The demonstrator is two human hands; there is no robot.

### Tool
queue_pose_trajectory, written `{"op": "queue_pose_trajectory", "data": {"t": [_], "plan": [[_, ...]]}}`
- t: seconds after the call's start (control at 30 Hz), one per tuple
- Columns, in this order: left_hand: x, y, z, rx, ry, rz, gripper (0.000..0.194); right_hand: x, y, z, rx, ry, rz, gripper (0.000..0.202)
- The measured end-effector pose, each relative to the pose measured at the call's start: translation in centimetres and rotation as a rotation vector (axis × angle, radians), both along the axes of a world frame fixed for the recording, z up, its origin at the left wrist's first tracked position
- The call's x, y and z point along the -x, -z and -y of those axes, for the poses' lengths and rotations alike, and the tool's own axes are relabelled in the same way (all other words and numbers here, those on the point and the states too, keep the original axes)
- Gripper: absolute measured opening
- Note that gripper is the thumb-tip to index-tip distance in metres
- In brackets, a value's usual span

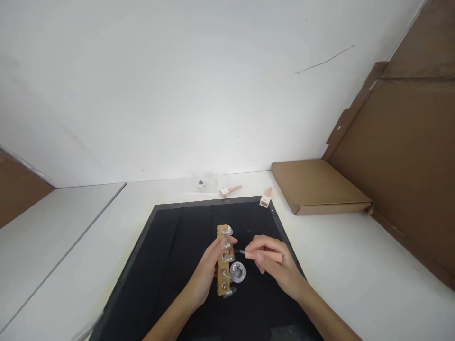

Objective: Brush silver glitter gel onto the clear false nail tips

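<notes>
broadly, tabletop: a smooth white table surface (355, 255) spreads beyond and to both sides of a black rectangular mat with a grey border (167, 251); a dark seam crosses it left of the mat.
back wall: a plain white upright wall (213, 85) stands behind the mat, bearing a thin dark line (325, 61) high up on the mat's right.
cardboard: a flat closed brown cardboard box (320, 182) lies past the mat's far right corner; a tall brown cardboard panel (412, 156) stands farther right of the mat, and a brown cardboard piece (17, 189) shows well to its left.
far edge: a clear shallow plastic tray (212, 183) sits just beyond the mat; a white box-shaped bottle with a slim pink stem (225, 192) lies near that edge, a similar bottle (265, 201) at the far right corner.
nail strip: a narrow tan strip set with clear nail-shaped tips (220, 270) is over the mat's middle, lengthwise near to far.
dish: a small round silvery dish (243, 273) shows over the mat's middle, just beside the strip.
left hand (207, 263): reaching in over the mat's near side, fingers closed around the strip, thumb across its face.
right hand (275, 259): over the mat's right half, fingers bent in a pinch on a pink-handled brush (263, 255); its dark tip points left, close to the strip, contact unclear.
</notes>
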State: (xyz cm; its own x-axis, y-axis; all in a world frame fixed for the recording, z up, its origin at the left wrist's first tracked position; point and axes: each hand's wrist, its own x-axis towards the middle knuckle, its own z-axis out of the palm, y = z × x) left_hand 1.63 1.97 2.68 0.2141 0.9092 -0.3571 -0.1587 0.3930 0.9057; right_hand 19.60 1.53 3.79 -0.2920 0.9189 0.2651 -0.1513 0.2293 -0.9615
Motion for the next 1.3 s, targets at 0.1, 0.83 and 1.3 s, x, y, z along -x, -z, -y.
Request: {"op": "queue_pose_trajectory", "data": {"t": [0.1, 0.83, 1.3], "plan": [[-0.17, -0.11, 0.03, 0.023, -0.01, 0.002, 0.046, 0.0, -0.09, 0.14, -0.02, -0.027, 0.022, 0.02], [-0.48, 0.42, 0.08, -0.027, 0.042, 0.011, 0.041, 0.38, 0.06, -0.11, -0.175, 0.057, 0.19, 0.018], [-0.56, 0.68, -0.04, -0.024, 0.038, -0.011, 0.041, 0.33, 0.07, -0.15, -0.24, 0.059, 0.229, 0.018]]}}
